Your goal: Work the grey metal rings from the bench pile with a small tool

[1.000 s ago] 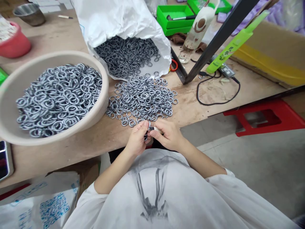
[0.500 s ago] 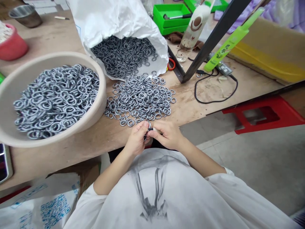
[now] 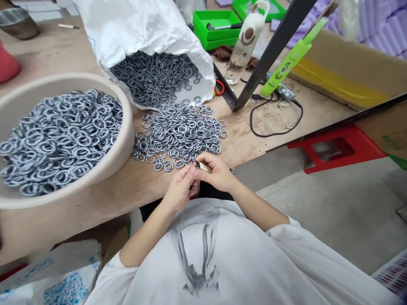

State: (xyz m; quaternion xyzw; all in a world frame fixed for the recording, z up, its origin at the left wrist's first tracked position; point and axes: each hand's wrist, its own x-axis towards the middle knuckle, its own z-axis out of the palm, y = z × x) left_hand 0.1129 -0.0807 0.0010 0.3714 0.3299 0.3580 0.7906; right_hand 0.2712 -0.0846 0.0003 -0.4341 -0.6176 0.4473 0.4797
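Both my hands meet just off the table's front edge, above my lap. My left hand point(image 3: 180, 187) is closed, and a bit of a grey ring point(image 3: 191, 187) shows at its fingers; most of it is hidden. My right hand point(image 3: 217, 173) is closed around a small knife point(image 3: 204, 167) with a pale handle and a short dark blade, its tip close to my left fingertips. Just beyond my hands lies a loose pile of grey rings point(image 3: 181, 133). To the left, a wide beige basin point(image 3: 127, 127) is heaped with the same rings.
A white sack point(image 3: 143, 29) lies open behind the pile, with rings inside. At right, a dark metal bar point(image 3: 270, 59) rises by a bottle point(image 3: 243, 46), a green-yellow tube point(image 3: 286, 65) and a black cable point(image 3: 276, 134). A red stool point(image 3: 365, 148) stands beneath the table edge.
My view has shifted, moving most table things left in the picture. My right hand has turned, so more of the knife's handle and blade shows. Both hands remain together.
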